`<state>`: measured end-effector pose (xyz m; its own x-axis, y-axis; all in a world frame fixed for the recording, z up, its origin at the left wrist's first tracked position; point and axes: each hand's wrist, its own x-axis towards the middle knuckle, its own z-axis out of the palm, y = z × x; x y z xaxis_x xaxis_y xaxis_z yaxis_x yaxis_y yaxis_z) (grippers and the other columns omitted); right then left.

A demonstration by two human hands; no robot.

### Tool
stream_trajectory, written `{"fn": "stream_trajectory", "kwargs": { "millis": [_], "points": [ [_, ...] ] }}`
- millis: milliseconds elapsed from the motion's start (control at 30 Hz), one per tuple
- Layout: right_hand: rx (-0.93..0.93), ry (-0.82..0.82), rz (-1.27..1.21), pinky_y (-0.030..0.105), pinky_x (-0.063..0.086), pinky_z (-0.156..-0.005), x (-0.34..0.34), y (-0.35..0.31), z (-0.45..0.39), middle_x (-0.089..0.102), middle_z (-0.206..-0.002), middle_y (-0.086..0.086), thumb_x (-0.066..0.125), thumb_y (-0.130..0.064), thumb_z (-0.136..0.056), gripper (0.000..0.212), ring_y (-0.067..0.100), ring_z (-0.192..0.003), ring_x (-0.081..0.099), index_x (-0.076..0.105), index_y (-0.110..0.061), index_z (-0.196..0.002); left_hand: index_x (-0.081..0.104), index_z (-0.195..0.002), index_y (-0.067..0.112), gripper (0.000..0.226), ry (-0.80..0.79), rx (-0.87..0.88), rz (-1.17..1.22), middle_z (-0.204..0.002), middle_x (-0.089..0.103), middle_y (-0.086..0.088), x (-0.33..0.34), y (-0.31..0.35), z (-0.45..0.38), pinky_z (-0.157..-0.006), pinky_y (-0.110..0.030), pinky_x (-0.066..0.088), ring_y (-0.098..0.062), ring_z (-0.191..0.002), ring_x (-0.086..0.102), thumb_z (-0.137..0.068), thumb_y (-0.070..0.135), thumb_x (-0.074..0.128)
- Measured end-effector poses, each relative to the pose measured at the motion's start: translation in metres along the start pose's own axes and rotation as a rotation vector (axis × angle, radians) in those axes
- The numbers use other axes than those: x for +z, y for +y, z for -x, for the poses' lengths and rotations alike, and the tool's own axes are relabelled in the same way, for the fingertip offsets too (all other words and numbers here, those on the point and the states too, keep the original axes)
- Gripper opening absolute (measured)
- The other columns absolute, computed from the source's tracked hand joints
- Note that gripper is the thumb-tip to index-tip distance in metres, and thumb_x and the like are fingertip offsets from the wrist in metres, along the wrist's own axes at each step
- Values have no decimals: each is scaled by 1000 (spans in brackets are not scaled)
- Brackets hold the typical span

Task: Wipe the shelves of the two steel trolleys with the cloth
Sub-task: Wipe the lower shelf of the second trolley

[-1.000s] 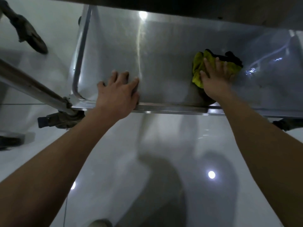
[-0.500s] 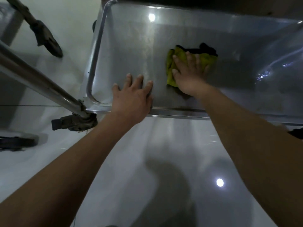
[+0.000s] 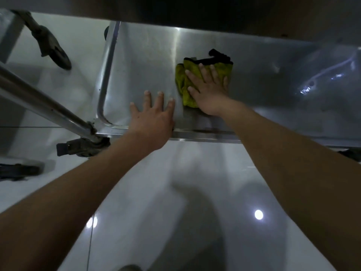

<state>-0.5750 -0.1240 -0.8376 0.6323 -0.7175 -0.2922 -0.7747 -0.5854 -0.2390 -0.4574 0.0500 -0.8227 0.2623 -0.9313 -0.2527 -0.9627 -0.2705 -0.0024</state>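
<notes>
The yellow-green cloth [image 3: 183, 83], dark-edged along its far side, lies bunched on the lower steel shelf [image 3: 263, 89], a little left of the shelf's middle and away from the near rim. The right hand [image 3: 208, 89] is flat on top of it, fingers straight and slightly fanned, palm pressing the cloth onto the steel; nothing is curled round the fabric. Just beside it, to the left, the left hand [image 3: 154, 118] rests flat on the bare shelf, fingers spread wide and straight, its heel over the near rim [image 3: 205, 136]. The two hands are close but apart, a thin strip of steel between them. The raised lip [image 3: 106, 75] runs along the shelf's left end and bends round at the near corner. A steel upright [image 3: 45, 104] comes down at that corner, with a castor [image 3: 82, 147] under it. Another castor [image 3: 56, 55] sits farther back on the glossy white floor [image 3: 175, 192], which shows bright light spots. A dark upper shelf [image 3: 214, 14] overhangs the far edge.
</notes>
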Motion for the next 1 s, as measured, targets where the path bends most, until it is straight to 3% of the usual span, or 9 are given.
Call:
{"fn": "stream_trajectory", "kwargs": {
  "millis": [100,233,367,467,600,700,767,900,1000],
  "points": [
    [-45,-11,48,60,-7,-118,-3,34,35,-13,-168,-5,23,-51,-105,56,27,-153,-17,2,-47,-157,13,-157,21,63,-79,19,-19,-163,10,-14,-13,0,-3,-105,-69,33,-46,-148,11,-103,47,34],
    [-147,-126,150,61,1,-119,-12,78,81,-16,-167,-4,23,-52,-106,59,27,-153,-17,-7,-45,-156,27,-152,10,73,-137,53,-155,-153,28,-23,-30,14,-14,-93,-57,47,-49,-137,34,-99,58,41],
    [-149,-135,87,55,-2,-121,-14,119,114,-16,-167,-8,24,-50,-106,57,21,-153,-18,-4,-48,-156,26,-148,2,86,-154,-24,-84,-148,30,-28,-31,32,-16,-95,-60,47,-46,-138,32,-94,65,45],
    [-90,-58,38,54,-4,-121,-7,150,136,-15,-167,-10,20,-50,-107,54,18,-153,-19,-1,-49,-156,27,-146,7,82,-180,-61,-3,-149,26,-24,-28,34,-16,-97,-64,44,-42,-141,25,-93,66,45],
    [-74,-18,40,56,-4,-120,-1,169,147,-12,-168,-6,17,-50,-106,54,23,-154,-16,2,-46,-157,38,-141,12,72,-231,-160,-29,-145,34,-18,-40,51,-17,-99,-62,40,-38,-137,31,-92,61,54],
    [-81,4,28,57,-5,-121,-6,164,152,-6,-169,-3,19,-47,-107,52,26,-155,-11,10,-42,-158,61,-120,22,38,-140,-139,7,-136,51,-12,-60,97,-12,-100,-57,41,-38,-129,44,-90,44,67],
    [-96,-19,17,57,-5,-121,-12,164,156,-7,-169,-2,19,-45,-107,52,26,-155,-12,10,-40,-159,68,-113,25,23,-92,-85,127,-129,57,-11,-64,145,-4,-97,-51,46,-38,-121,53,-93,35,62],
    [-83,10,36,57,-4,-122,-16,178,162,-4,-169,-1,19,-44,-108,52,26,-155,-9,11,-39,-159,65,-106,10,21,-13,-31,299,-127,57,-12,-49,231,-2,-95,-50,46,-37,-117,52,-96,19,49],
    [-50,79,26,56,-4,-122,-11,189,162,-1,-169,-1,21,-42,-107,53,26,-155,-7,13,-38,-159,62,-104,8,21,117,-8,333,-128,57,-10,-35,246,-9,-94,-49,43,-37,-118,49,-95,17,46]
  ]
}}
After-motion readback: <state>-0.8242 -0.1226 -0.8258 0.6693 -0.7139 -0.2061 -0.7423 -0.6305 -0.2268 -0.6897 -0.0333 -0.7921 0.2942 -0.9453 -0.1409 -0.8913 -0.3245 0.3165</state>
